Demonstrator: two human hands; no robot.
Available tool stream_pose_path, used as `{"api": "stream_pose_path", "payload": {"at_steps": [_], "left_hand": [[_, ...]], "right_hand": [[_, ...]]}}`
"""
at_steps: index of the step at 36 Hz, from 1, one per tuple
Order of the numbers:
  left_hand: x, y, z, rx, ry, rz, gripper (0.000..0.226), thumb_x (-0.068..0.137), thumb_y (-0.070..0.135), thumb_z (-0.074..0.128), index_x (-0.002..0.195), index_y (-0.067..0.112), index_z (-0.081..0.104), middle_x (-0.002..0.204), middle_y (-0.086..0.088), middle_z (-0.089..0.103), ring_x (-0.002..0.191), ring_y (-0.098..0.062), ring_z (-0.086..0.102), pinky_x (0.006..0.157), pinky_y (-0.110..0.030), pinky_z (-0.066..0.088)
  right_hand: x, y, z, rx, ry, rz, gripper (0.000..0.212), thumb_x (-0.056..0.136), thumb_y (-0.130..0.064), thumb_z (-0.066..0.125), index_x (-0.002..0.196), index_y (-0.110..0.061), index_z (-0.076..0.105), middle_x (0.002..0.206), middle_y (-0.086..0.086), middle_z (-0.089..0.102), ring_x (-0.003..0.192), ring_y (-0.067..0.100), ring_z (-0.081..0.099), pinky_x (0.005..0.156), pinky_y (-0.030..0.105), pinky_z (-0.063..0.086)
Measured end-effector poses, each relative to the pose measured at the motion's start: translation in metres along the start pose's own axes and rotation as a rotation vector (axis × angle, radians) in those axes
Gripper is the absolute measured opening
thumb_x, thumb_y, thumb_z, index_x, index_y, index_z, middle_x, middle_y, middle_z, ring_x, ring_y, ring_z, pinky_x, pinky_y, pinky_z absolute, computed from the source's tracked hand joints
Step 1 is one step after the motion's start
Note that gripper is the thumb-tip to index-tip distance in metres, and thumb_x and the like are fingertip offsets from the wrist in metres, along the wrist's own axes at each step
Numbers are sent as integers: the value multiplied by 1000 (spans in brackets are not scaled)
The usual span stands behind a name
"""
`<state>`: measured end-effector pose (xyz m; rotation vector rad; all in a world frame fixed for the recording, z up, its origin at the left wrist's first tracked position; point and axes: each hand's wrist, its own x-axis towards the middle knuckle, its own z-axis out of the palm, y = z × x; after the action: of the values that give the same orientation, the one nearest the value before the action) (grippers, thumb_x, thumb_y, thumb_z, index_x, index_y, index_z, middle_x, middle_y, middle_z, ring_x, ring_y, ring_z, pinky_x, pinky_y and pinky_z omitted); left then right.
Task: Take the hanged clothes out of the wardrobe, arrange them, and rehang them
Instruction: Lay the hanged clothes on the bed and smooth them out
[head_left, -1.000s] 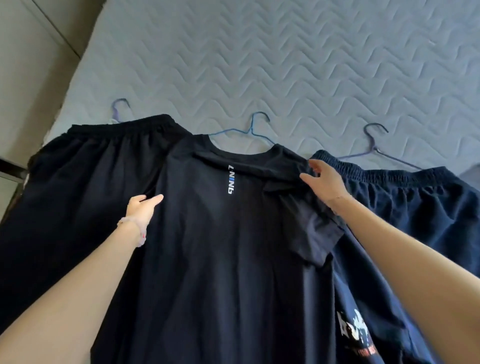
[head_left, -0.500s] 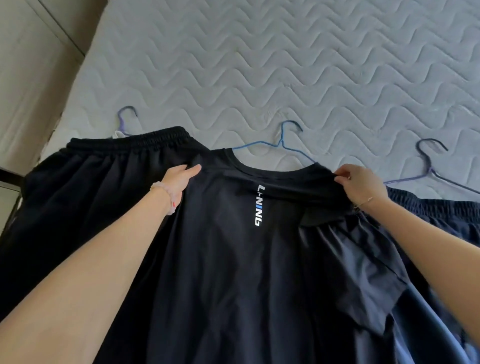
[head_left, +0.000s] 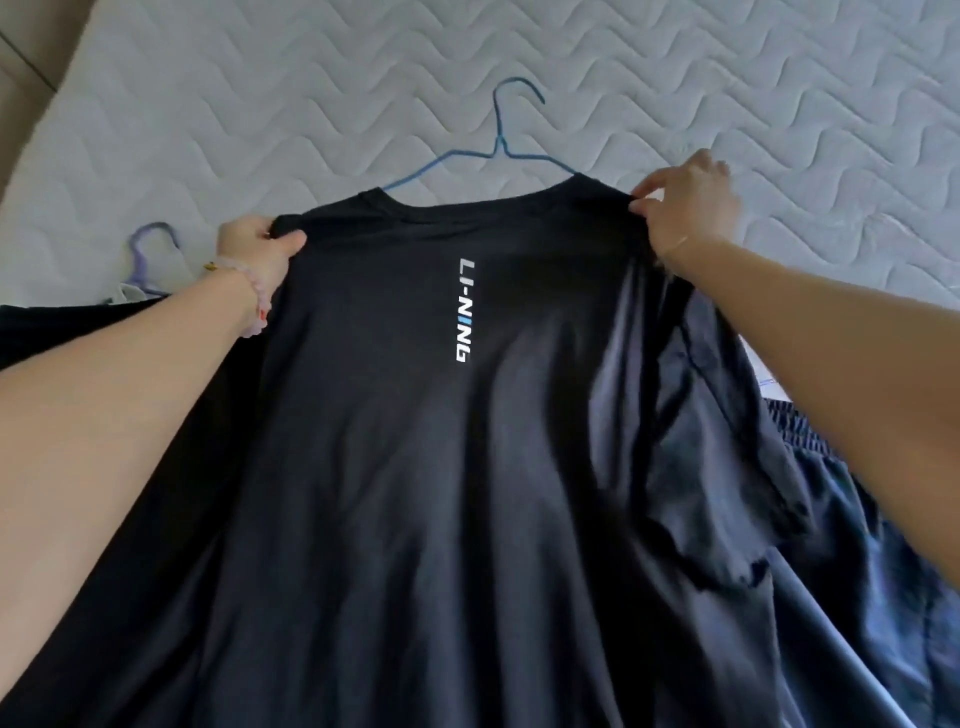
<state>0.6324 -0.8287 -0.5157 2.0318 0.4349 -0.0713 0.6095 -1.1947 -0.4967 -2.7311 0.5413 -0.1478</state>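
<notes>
A black T-shirt lies back-up on the quilted mattress, its neck threaded on a blue wire hanger whose hook points away from the person. The left hand grips the shirt's left shoulder, thumb on top and the fingers curled under the fabric; the right hand pinches the right shoulder seam between thumb and fingertips, raising it slightly. The cloth looks thin, light and limp: it drapes in long soft folds and the right sleeve hangs crumpled. It would probably slide along the smooth wire, so the shoulder seams, where the hands already are, seem the best places to hold and square it on the hanger. A lilac hanger and dark garments lie at the left, and navy shorts at the right, partly under the shirt.
</notes>
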Motion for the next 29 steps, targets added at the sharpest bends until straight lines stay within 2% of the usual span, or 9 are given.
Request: {"api": "stream_pose_path", "payload": {"at_steps": [3, 5, 8, 11, 14, 18, 22, 26, 29], "left_hand": [[6, -11, 1, 146, -12, 2, 4, 89, 14, 59, 87, 14, 61, 74, 1, 51, 84, -16, 50, 68, -18, 41], [6, -19, 2, 200, -17, -34, 15, 86, 16, 59, 71, 17, 57, 73, 0, 51, 86, -18, 49, 71, -27, 41], [-4, -20, 7, 302, 2, -10, 21, 84, 17, 57, 102, 9, 64, 97, -9, 64, 98, -30, 61, 79, -30, 45], [-13, -17, 13, 400, 59, 84, 37, 87, 15, 55, 122, 7, 51, 123, -12, 60, 116, -32, 54, 94, -34, 42], [-20, -18, 16, 446, 44, 147, 47, 88, 14, 56, 132, 7, 42, 136, -14, 49, 123, -31, 47, 104, -38, 38], [-31, -18, 14, 445, 35, 81, 50, 90, 17, 56, 135, 7, 37, 141, -12, 45, 126, -31, 44, 106, -38, 36], [-41, -21, 4, 326, 86, -34, 49, 87, 22, 58, 132, 11, 43, 138, -8, 50, 122, -29, 50, 102, -42, 43], [-58, -26, -5, 203, 74, -105, 52, 86, 19, 63, 133, 8, 46, 136, -12, 51, 122, -26, 50, 100, -31, 39], [-71, -38, -15, 142, 2, -179, 52, 86, 16, 65, 133, 6, 47, 134, -15, 52, 121, -27, 52, 99, -33, 41]], "right_hand": [[-2, -1, 15, 4, -70, 32, 24, 90, -18, 55, 109, -21, 68, 126, 10, 56, 116, 31, 52, 90, 36, 42], [-9, 6, 25, 28, -146, 46, 30, 89, -12, 50, 112, -22, 66, 123, 11, 60, 113, 31, 55, 91, 35, 44], [-23, 24, 30, 196, -269, 36, 44, 83, -8, 50, 125, -21, 57, 116, 8, 62, 106, 24, 57, 94, 31, 44], [-34, 51, 15, 331, -195, 84, 46, 82, -7, 53, 127, -18, 54, 106, 5, 60, 93, 13, 55, 94, 29, 46], [-54, 81, -10, 370, -175, 152, 36, 85, -11, 57, 121, -13, 58, 103, 6, 61, 60, -3, 56, 62, 12, 48], [-85, 111, -34, 350, -470, 330, 33, 84, -28, 66, 105, -4, 65, 91, 12, 62, 70, 18, 57, 70, 31, 50], [-111, 114, -37, 430, -721, 426, 25, 83, -18, 68, 104, -12, 57, 83, 5, 58, 67, 14, 57, 63, 23, 47], [-116, 120, -32, 548, -565, 463, 8, 86, -3, 61, 87, -10, 56, 72, 6, 55, 46, 11, 60, 47, 17, 52], [-110, 129, -34, 555, -433, 508, 22, 87, 2, 57, 70, -12, 57, 67, 8, 51, 43, 9, 56, 42, 11, 50]]}}
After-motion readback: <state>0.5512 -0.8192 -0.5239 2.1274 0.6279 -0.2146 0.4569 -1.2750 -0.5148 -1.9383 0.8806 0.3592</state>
